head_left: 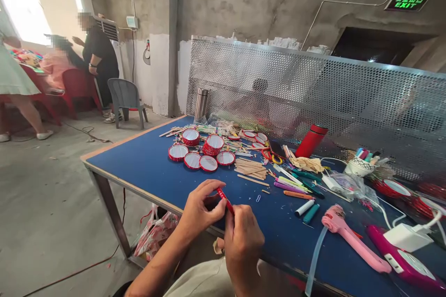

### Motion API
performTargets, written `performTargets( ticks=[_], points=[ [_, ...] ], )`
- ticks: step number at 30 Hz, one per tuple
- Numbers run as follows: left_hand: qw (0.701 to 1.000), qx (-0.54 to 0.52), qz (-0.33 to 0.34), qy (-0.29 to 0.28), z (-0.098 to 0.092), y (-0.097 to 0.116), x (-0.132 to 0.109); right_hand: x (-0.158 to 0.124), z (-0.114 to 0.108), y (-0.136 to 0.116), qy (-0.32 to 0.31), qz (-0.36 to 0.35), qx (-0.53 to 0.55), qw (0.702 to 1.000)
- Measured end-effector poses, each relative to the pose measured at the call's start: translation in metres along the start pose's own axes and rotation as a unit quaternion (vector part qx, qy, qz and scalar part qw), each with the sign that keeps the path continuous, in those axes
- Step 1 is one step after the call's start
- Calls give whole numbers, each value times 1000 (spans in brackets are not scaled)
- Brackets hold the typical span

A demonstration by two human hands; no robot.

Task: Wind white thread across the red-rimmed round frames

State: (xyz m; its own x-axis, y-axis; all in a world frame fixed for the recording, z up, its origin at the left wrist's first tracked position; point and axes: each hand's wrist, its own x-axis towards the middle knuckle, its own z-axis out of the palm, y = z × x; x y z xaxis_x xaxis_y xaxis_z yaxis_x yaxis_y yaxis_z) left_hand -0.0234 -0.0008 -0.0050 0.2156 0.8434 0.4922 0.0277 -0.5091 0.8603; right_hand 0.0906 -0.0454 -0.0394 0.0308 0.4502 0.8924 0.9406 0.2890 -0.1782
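My left hand (200, 209) and my right hand (242, 236) meet over the near edge of the blue table (146, 167). Together they pinch a thin red strip (225, 201), the left hand's fingers closed on its upper end and the right hand wrapped round its lower end. Further back on the table lie several small red-rimmed round drums (204, 151). Beside them is a pile of flat wooden sticks (251, 168).
Coloured markers (296, 185), a red flask (311, 141), a steel flask (200, 104), a pink glue gun (351, 236), a white charger (404, 236) and a cup of pens (360, 163) crowd the right side. A perforated metal screen (313, 88) backs the table. People and chairs are far left.
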Motion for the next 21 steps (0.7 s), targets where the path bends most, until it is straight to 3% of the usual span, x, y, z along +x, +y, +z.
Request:
performTargets(
  ticks=[21],
  points=[
    [996,73,44,39,4,-3,-2,2,-3,-3,-3,7,12,1000]
  ],
)
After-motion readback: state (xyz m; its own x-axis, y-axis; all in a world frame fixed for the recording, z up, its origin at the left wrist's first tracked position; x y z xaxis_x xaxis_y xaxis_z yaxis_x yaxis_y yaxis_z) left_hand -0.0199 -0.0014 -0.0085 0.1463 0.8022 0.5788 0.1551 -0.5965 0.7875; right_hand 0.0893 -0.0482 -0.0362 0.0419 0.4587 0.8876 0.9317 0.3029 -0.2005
